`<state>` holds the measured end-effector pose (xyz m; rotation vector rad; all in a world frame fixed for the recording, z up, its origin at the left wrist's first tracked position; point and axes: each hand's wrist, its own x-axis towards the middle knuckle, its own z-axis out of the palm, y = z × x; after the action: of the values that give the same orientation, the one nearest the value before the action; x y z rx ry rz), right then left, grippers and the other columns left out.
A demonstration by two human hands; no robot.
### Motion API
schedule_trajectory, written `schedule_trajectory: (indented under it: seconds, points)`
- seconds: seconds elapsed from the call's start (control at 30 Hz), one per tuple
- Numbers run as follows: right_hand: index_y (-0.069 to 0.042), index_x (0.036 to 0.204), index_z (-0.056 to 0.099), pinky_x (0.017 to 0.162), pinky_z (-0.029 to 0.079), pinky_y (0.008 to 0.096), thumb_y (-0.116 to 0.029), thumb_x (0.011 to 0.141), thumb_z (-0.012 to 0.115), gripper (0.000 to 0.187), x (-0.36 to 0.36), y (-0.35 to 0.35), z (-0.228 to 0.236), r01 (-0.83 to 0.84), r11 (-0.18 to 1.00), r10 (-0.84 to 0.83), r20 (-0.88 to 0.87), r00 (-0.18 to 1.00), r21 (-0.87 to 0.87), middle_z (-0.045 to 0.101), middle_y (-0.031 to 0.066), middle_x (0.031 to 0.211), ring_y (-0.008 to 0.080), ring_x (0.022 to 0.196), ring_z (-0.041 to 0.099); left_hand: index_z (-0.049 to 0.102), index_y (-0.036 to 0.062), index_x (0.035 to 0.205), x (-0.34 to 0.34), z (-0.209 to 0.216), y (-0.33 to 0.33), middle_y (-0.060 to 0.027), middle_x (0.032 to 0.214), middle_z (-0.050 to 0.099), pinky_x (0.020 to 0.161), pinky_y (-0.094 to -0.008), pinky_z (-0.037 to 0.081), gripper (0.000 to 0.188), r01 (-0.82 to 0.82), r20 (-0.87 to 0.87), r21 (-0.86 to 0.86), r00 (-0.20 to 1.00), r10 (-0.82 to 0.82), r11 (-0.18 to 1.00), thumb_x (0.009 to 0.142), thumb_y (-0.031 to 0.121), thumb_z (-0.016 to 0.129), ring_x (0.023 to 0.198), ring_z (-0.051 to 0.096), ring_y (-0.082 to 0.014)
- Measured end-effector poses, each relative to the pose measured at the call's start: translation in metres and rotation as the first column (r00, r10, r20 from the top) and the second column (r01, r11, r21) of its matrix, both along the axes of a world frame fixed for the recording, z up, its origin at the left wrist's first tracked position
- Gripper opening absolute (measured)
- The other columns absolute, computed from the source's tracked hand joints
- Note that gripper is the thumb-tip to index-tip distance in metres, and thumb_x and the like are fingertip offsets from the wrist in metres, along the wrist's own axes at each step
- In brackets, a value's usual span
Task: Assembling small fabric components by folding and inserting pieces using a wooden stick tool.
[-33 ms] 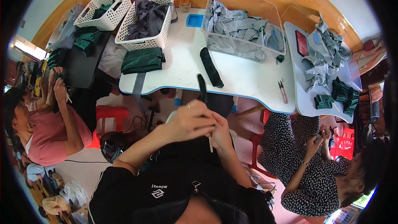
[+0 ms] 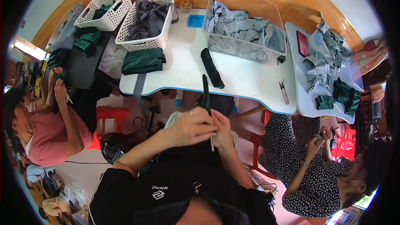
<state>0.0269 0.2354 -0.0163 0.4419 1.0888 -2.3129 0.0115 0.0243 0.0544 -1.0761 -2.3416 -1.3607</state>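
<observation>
In front of my body, both hands are together at a narrow dark green or black fabric strip [image 2: 206,93], which points up toward the table edge. My left hand [image 2: 191,128] has its fingers bent closed against the strip's lower part. Beside it, my right hand [image 2: 222,132] pinches the strip from the other side. A thin pale stick [image 2: 212,145] sticks out below the fingers; where it meets the fabric is hidden. On the white table [image 2: 183,68] beyond lies a dark rolled piece of fabric [image 2: 212,68].
Folded green fabric [image 2: 143,61] lies at the table's left, near a white basket [image 2: 143,43] of dark cloth. A clear bin [image 2: 241,50] of grey cloth stands behind. Thread snips [image 2: 284,93] lie right. People sit at both sides, a person in pink [image 2: 56,135] on the left.
The fabric strip shows longer above my hands and has shifted slightly right. My left hand has moved a little down and back toward me; my right hand stays nearly in place.
</observation>
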Motion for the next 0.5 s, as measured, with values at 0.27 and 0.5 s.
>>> schedule_trajectory:
  seconds: [0.27, 0.5]
  points:
    - [0.004, 0.171, 0.081, 0.069, 0.051, 0.0266, -0.017, 0.138, 0.069, 0.040, 0.007, -0.013, -0.011, 0.021, 0.878, 0.175, -0.362, 0.916, 0.478, 0.076, -0.0013, 0.096, 0.0064, 0.078, 0.065, 0.091, 0.0089, 0.159, 0.008, 0.016, -0.059, -0.0104, 0.151, 0.082, 0.121, -0.0441, 0.058, 0.079, -0.268, 0.043, 0.169, 0.963, 0.265, 0.948, 0.089, 0.036, 0.117, 0.142, 0.076, -0.0314]
    - [0.001, 0.166, 0.085, 0.066, 0.051, 0.0268, -0.014, 0.134, 0.077, 0.037, 0.018, -0.049, 0.012, 0.044, 0.894, 0.201, -0.487, 0.850, 0.446, 0.073, -0.0008, 0.095, 0.0064, 0.076, 0.063, 0.087, -0.0041, 0.161, -0.045, 0.016, -0.074, -0.0059, 0.134, 0.091, 0.096, -0.0303, 0.069, 0.038, -0.617, 0.773, 0.633, 0.532, -0.345, 0.468, 0.132, 0.019, 0.080, 0.113, 0.083, -0.0132]
